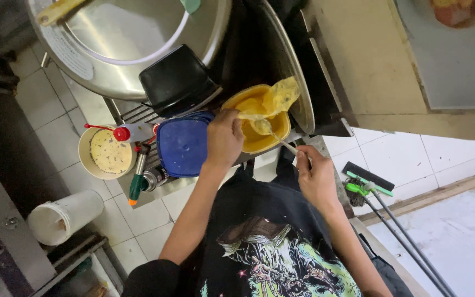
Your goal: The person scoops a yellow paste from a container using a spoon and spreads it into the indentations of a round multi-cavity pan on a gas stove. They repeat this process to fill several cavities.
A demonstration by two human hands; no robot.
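Head view, looking down. A large steel pot (pixel 127 49) occupies the upper left, with a white ring lying inside it and a black tub (pixel 177 80) tilted against its rim. Below the tub sits a blue lidded container (pixel 182 146) on a metal rack. Left of it stands a cream bowl (pixel 108 154) holding a speckled pale batter, with a red-capped squeeze bottle (pixel 130 132) lying across its edge and a green-handled torch (pixel 137 179) beside. A white bucket (pixel 64 217) stands on the tiled floor (pixel 56 110). Mop handles (pixel 397 220) lie on the floor to the right.

The yellow bowl (pixel 257 121) rests just right of the blue container, partly beneath the edge of a wide steel pan (pixel 290 66). It contains yellow liquid, and a thin yellow plastic bag (pixel 276 99) is draped over its far rim.

The left hand (pixel 224 137) is closed on the near rim of the yellow bowl. The right hand (pixel 314 176) is clamped on a slim utensil (pixel 281 142), whose long axis runs diagonally from that hand up and leftwards, its tip inside the bowl.
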